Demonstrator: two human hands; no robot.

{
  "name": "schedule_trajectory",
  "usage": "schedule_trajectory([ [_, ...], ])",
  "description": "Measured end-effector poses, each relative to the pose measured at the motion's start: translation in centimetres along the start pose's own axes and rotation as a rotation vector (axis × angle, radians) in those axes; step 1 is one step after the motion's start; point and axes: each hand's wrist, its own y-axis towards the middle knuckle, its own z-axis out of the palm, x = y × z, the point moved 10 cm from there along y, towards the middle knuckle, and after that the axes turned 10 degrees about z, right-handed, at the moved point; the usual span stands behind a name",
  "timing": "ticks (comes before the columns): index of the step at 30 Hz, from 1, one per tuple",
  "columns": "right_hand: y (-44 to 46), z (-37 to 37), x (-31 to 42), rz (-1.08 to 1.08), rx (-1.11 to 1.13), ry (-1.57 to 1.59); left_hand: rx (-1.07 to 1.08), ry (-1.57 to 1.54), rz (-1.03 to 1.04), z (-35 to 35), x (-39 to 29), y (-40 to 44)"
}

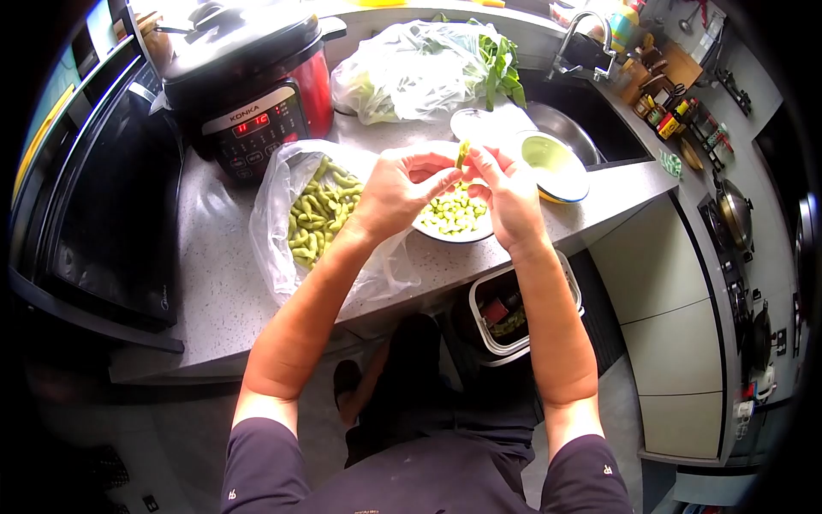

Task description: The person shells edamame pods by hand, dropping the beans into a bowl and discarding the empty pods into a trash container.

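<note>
A green edamame pod (463,154) is pinched between the fingertips of both hands. My left hand (409,184) grips it from the left, thumb and forefinger closed. From the other side my right hand (507,190) closes its fingers on the same pod. Just below them is a bowl of shelled green beans (454,216), partly covered by the hands. Left of my left hand, a clear plastic bag (272,193) lies open with many whole edamame pods (321,210) inside.
A red and black pressure cooker (257,103) and a black microwave (111,206) stand left. Behind lies a bag of leafy greens (419,68). A yellow-green bowl (556,167) sits near the sink (569,128). Below the counter edge is an open bin (514,347).
</note>
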Motion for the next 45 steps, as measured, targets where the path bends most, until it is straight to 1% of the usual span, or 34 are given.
schedule_trajectory([
  [3, -0.5, 0.7, -0.1, 0.015, 0.022, -0.060, 0.007, 0.018, 0.041, -0.4, -0.3, 0.2],
  [5, -0.7, 0.7, 0.1, 0.033, 0.010, -0.117, 0.018, 0.005, 0.038, -0.3, -0.2, 0.1],
  [8, -0.8, 0.8, 0.5, 0.009, 0.045, -0.119, 0.040, 0.000, 0.017, -0.4, -0.3, 0.1],
  [12, -1.2, 0.9, 1.8, -0.110, 0.013, -0.134, 0.049, -0.049, -0.012, -0.1, -0.5, 0.0],
  [17, -1.7, 0.4, 2.7, -0.236, -0.058, -0.124, 0.000, -0.063, -0.037, -0.6, -0.2, -0.1],
  [21, -2.0, 0.4, 2.5, -0.229, -0.068, -0.186, -0.021, -0.153, -0.014, -0.4, -0.9, 0.2],
  [24, -2.3, 0.8, 2.4, -0.213, -0.064, -0.214, -0.049, -0.114, 0.000, 0.1, -1.8, 0.0],
  [27, -2.3, 1.2, 1.6, -0.177, -0.055, -0.215, -0.034, -0.078, -0.032, -0.2, -0.3, 0.1],
  [30, -1.9, 1.3, 0.7, -0.166, -0.041, -0.200, -0.072, -0.094, -0.042, -0.6, 0.0, -0.1],
  [33, -1.7, 1.4, 0.5, -0.189, -0.012, -0.155, -0.094, -0.067, -0.036, -0.8, 0.3, -0.1],
  [36, -1.1, 1.0, -0.3, -0.153, 0.009, -0.113, -0.118, -0.069, -0.028, -1.0, 0.0, -0.2],
  [39, -0.9, 1.0, -0.3, -0.092, -0.018, -0.120, -0.121, -0.064, -0.021, -1.4, 0.5, -0.1],
  [45, 0.0, 1.0, -1.5, 0.020, 0.026, -0.037, -0.137, -0.084, -0.038, -2.0, 1.0, 0.1],
])
